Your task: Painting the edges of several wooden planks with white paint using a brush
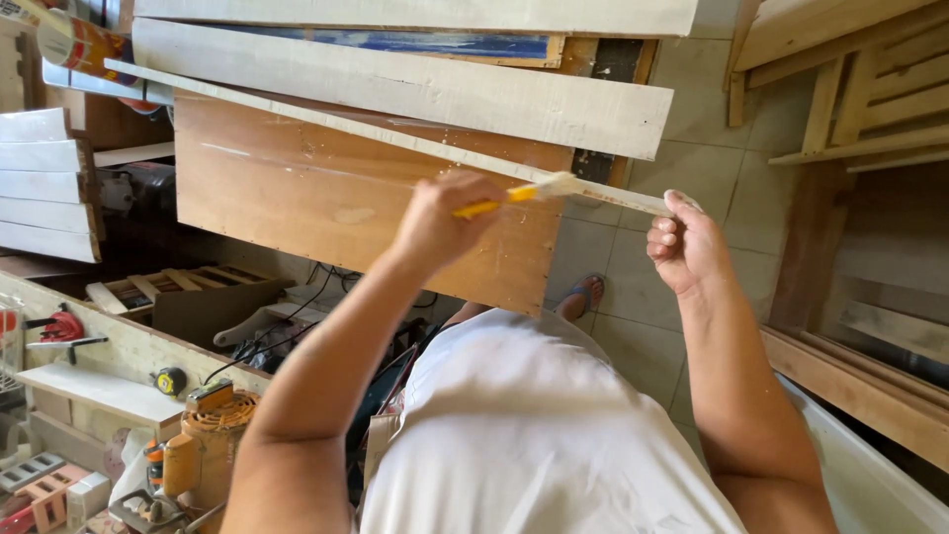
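A long thin pale wooden strip [346,125] runs from the upper left down to the right, lying across a brown plywood board [326,203]. My left hand [435,222] is shut on a yellow-handled brush [514,196], and its pale bristles rest on the strip near its right end. My right hand [684,242] grips that right end of the strip, with the fingers curled under it.
White-painted planks [415,89] lie above the board, and more are stacked at the left [44,183]. Wooden frames [850,89] stand at the right over a tiled floor [712,168]. At the lower left are a tape measure [170,380], cables and hand tools.
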